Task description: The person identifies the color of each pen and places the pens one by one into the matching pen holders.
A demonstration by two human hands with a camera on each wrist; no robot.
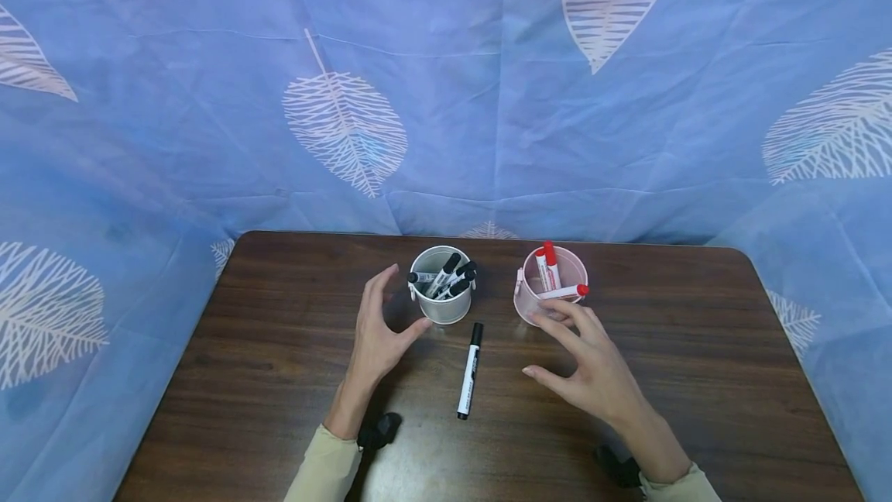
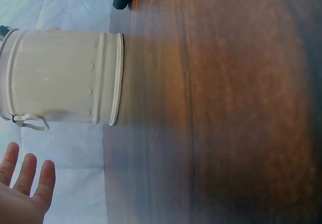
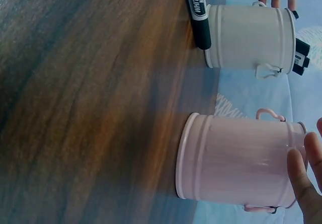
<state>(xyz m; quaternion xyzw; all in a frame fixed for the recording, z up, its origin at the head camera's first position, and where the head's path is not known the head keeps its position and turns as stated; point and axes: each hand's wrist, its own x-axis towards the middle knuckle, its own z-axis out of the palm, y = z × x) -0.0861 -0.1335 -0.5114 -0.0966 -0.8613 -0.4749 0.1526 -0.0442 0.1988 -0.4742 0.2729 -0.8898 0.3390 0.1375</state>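
A white metal bucket [image 1: 446, 311] with several black-capped markers [image 1: 443, 276] in it stands near the table's back edge. Right of it is a pink bucket [image 1: 527, 304] holding red-capped markers [image 1: 550, 268]. Between the hands a black whiteboard marker [image 1: 470, 372] lies on the table, cap toward the back. My left hand [image 1: 379, 335] is beside the white bucket with fingers spread, thumb near its base. My right hand [image 1: 588, 362] is in front of the pink bucket, fingers apart, fingertips close to its side; whether they touch it I cannot tell. Neither hand holds anything.
The dark wooden table [image 1: 265, 378] ends at the back against a blue cloth [image 1: 446, 138] with white leaf prints. Dark wrist cameras [image 1: 379, 431] sit on both wrists. Small handles [image 2: 31, 121] stick out from the buckets' sides.
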